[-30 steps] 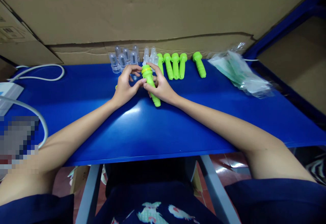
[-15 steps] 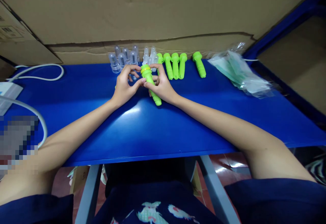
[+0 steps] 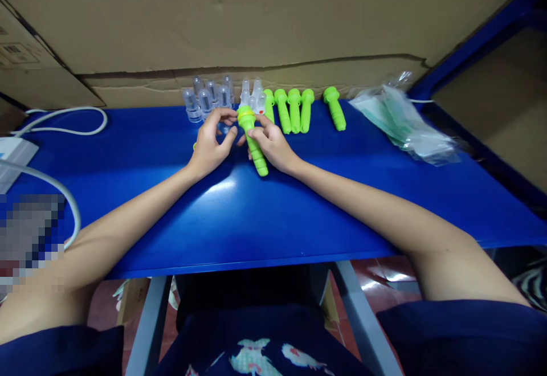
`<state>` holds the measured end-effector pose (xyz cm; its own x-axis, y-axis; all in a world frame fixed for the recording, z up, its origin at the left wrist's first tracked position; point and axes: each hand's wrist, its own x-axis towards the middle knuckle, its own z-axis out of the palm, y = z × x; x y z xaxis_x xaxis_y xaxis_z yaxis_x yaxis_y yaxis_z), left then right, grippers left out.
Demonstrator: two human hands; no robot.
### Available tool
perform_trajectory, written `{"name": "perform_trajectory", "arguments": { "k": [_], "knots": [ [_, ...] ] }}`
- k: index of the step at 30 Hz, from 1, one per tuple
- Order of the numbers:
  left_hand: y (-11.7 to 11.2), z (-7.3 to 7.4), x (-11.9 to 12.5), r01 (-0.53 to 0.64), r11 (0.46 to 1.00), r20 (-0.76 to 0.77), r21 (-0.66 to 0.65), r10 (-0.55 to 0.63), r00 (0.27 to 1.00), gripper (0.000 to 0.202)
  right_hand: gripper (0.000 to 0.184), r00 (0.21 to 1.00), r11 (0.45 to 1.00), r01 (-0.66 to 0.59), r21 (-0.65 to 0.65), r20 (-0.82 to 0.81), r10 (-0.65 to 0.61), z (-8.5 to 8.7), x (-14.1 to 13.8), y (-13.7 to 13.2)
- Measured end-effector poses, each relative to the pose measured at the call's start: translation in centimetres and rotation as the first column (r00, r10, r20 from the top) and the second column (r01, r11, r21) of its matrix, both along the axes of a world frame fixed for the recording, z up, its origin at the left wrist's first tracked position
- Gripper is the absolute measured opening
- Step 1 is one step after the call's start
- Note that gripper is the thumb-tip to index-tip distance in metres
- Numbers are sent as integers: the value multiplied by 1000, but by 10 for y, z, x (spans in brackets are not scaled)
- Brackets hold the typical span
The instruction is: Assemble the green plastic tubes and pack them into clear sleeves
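Note:
My right hand is closed around a bright green ribbed plastic piece with a yellow ring near its wide head, holding it over the blue table. My left hand sits just left of it, fingers curled and apart, its index finger reaching the head of the piece. A row of several more green pieces lies at the table's back. Clear plastic caps stand in a cluster behind my left hand, and a few more clear parts stand behind the held piece.
Clear plastic bags lie at the back right. White cables loop across the left end of the table beside a white device. Cardboard sheets form a wall behind. A small yellow ring peeks out by my left hand.
My left thumb has let go of the green piece's shaft and the hand has opened a little. The green piece has tilted slightly more upright in my right hand.

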<state>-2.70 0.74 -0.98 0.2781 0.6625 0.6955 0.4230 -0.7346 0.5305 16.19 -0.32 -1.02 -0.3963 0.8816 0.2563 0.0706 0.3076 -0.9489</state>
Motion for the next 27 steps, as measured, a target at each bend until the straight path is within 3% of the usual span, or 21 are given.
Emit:
{"name": "perform_trajectory", "arguments": {
  "k": [4, 10, 27],
  "knots": [
    [-7, 6, 3, 14, 1000, -24, -4, -14, 1000, 29, 66, 999, 1000, -8, 9, 47, 7, -4, -1, 2],
    [-11, 12, 4, 12, 999, -45, 35, -10, 999, 26, 61, 998, 1000, 2, 9, 62, -3, -3, -2, 1],
    [-10, 9, 3, 70, 997, -99, 45, -65, 993, 36, 76, 994, 990, 94, 106, 53, -100, -12, 1, 7]
  ]
}}
